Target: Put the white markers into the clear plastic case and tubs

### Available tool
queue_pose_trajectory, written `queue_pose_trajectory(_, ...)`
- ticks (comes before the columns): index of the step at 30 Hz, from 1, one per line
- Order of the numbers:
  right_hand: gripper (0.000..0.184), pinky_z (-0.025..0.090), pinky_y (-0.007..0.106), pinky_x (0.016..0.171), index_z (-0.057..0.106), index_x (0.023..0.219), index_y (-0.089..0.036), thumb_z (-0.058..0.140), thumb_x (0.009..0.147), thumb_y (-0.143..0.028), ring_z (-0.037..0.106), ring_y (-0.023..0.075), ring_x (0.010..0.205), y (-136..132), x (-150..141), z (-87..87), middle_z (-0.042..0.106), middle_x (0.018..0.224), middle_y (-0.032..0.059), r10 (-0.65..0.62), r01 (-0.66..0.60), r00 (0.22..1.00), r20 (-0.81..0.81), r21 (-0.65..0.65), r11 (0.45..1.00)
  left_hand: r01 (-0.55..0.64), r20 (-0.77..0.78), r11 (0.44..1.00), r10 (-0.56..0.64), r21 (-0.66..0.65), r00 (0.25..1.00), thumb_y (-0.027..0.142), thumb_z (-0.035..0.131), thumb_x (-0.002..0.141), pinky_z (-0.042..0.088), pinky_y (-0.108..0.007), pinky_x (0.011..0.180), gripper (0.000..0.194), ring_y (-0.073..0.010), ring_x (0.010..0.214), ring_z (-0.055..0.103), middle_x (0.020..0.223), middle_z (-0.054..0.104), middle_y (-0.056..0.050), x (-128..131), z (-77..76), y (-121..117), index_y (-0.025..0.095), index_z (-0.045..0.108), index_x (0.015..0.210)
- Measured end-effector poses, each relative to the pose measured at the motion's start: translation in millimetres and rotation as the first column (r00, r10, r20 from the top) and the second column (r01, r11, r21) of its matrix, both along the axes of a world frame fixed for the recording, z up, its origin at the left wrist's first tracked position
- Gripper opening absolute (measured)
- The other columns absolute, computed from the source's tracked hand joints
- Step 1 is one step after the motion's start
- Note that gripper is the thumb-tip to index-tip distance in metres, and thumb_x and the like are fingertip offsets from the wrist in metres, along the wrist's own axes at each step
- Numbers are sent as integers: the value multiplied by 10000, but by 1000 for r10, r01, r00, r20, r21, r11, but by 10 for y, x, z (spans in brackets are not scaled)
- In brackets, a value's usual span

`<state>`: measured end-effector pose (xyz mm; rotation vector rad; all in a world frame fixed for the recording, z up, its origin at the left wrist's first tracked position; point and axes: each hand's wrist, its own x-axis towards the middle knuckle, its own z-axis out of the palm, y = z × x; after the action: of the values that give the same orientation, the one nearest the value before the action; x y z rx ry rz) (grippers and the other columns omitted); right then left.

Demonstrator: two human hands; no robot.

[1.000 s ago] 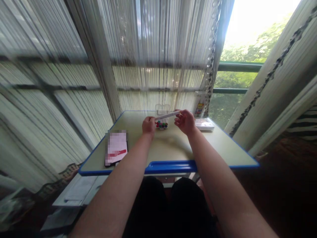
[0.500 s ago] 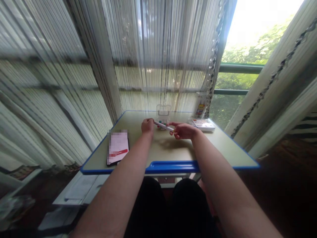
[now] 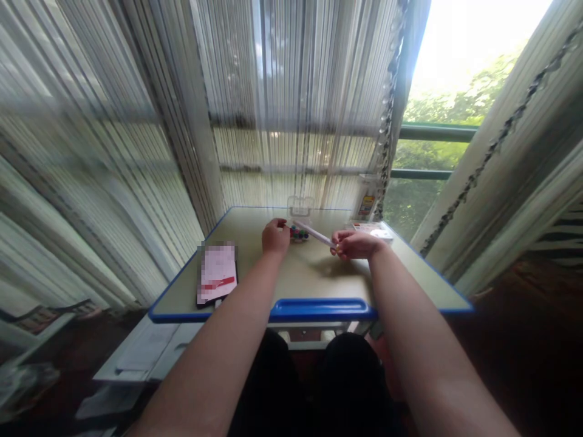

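My right hand [image 3: 353, 244] is closed on the end of a slim white marker pen [image 3: 316, 233], which slants up to the left above the desk. The pen's far tip lies over a clear case [image 3: 300, 209] with its lid raised. Several small coloured ends [image 3: 299, 233], red, green and dark, show in the case, probably pens standing in it. At the case's left side is my left hand [image 3: 276, 237], its fingers bent but apart, with nothing visible in them. I cannot tell whether it touches the case.
The pale desk [image 3: 291, 273] has a blue edge and a blue pen groove [image 3: 322, 307] in front. A tablet or phone-like device [image 3: 217, 273] with a blurred screen lies at left. A clear flat box [image 3: 376, 230] lies at back right, near a clear package [image 3: 367, 197]. Curtains hang behind.
My left hand has let go of the pen's far end and its fingers have loosened. My right hand has drawn the pen a little to the right, uncovering the coloured ends.
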<state>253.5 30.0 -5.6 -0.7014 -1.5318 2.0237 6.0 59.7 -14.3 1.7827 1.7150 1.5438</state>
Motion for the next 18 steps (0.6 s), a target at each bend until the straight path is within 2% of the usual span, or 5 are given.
queue_pose_trajectory(5,258,520,180,554,499,835,-162,718,698,-142,665,106,622,24,4,-2,706,857,57,32,-31,998,61,-26,999,-6,-87,1000,4,-18,996,189,594,738,498,-312,832,447,-177,842,634,1132,624,-127,3,-16,-26,133,557,1180)
queue_pose_trajectory(9,277,502,174,508,508,842,-159,739,688,-156,672,119,622,19,29,9,708,870,55,57,-55,995,81,-31,998,60,-124,998,-61,-11,990,191,575,765,500,-307,845,488,-183,907,635,1161,623,-110,32,-17,-49,152,509,1246)
queue_pose_trajectory(13,259,507,179,531,519,856,-155,726,701,-149,677,122,666,8,23,19,707,891,69,34,-31,996,83,-37,999,99,-210,995,-98,-2,973,189,553,786,485,-325,898,444,-208,983,623,1167,621,-132,44,-21,-76,126,535,1226)
queue_pose_trajectory(18,245,519,190,563,527,824,-152,724,682,-115,681,127,685,-3,22,25,710,873,72,7,-3,994,107,-40,999,125,-231,991,-108,58,967,142,509,806,454,-304,959,314,-192,1065,591,1130,638,-109,32,-23,-92,138,620,1100)
